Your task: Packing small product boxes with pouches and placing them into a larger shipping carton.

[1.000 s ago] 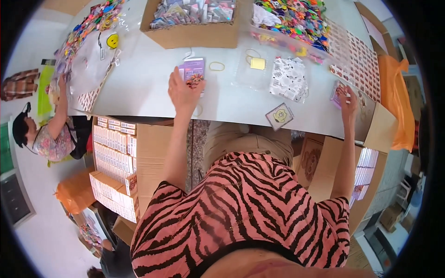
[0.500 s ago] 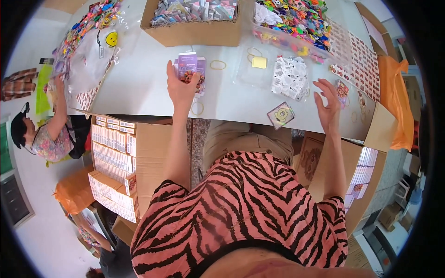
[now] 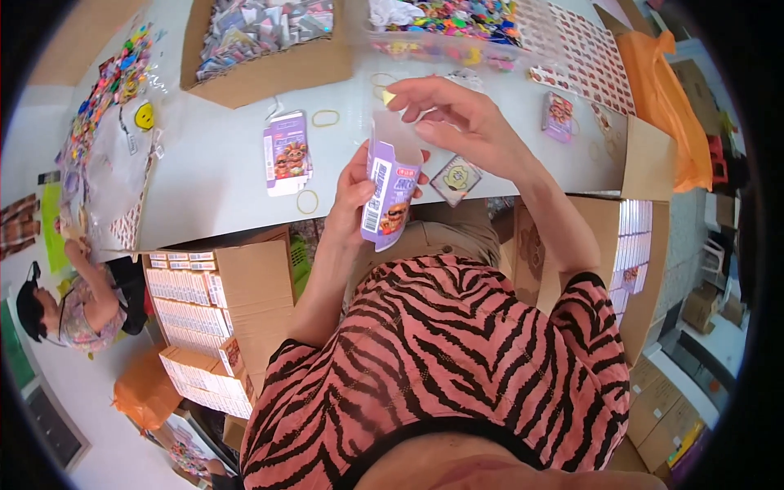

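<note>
A purple carton (image 3: 392, 196) with a colourful picture on its front is held up over the table's front edge by my left hand (image 3: 353, 194), its fingers wrapped round the sides. The carton's top stands unfolded, with pale flaps upright. My right hand (image 3: 469, 126) arches just above that opening, thumb and fingers apart; I cannot make out whether a fingertip touches a flap. A small stack of similar flat purple cartons (image 3: 287, 155) lies to the left. Behind the held carton, a square card with a cartoon face (image 3: 456, 180) rests at the table edge.
A cardboard box of small packets (image 3: 269, 73) and a clear tub of colourful trinkets (image 3: 457, 49) stand at the back. Another purple carton (image 3: 558, 116) is at right. Rubber bands (image 3: 325, 118) lie about. Packed cartons (image 3: 192, 302) fill a box below left. A person (image 3: 86, 302) works at far left.
My left hand has taken a purple carton from the stack and brought it right and nearer, opened out. My right hand has come left over its top. The view has shifted.
</note>
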`<state>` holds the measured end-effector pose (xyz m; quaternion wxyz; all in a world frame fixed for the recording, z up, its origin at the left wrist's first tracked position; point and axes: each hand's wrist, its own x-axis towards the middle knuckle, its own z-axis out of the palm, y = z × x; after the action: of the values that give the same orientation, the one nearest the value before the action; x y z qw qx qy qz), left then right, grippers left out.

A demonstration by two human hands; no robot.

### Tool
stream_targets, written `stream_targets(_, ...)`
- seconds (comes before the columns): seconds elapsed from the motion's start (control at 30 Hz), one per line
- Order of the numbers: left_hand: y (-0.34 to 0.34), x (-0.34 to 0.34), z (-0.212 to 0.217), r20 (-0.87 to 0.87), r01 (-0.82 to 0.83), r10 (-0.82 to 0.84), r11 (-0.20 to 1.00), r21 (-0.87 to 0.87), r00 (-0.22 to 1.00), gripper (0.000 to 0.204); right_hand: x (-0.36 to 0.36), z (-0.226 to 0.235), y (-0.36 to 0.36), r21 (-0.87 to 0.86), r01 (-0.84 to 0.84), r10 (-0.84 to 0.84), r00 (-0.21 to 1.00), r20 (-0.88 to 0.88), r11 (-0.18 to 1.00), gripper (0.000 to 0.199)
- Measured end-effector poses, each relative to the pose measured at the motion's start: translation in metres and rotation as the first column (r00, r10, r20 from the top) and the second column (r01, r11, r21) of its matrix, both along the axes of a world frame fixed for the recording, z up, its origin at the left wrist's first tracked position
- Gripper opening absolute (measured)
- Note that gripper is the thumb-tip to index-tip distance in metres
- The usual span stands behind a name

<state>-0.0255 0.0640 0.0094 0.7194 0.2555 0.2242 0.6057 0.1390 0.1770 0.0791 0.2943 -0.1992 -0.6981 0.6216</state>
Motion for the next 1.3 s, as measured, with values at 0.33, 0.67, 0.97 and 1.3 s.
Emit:
stream_targets(0.33,0.003,0.013,0.012,-0.233,0.049,-0.073,0.993,-0.110,0.970,0.077,0.019,0.002,0.002,0.061,0.020,-0.041,0.931,0.363,0.998,0.013)
stream_targets(0.67,0.010,0.050,0.017,-0.855,-0.280,0.517,0.827,0.488,0.035,0.099,0.014,0.001,-0.008,0.168,0.225,-0.268,0.912,0.312,0.960,0.012)
stream_targets(0.97,0.013,0.041,0.023,-0.888,-0.407,0.445,0.837,0.365,0.117,0.079,0.027,-0.019,-0.045,0.320,0.377,-0.410,0.911,0.041,0.869,0.034)
stream_targets(1.3,0.013,0.043,0.020,-0.734,-0.252,0.679,0.706,0.662,-0.022,0.080,0.023,-0.019,-0.046,0.239,0.338,-0.349,0.937,0.001,0.910,0.024)
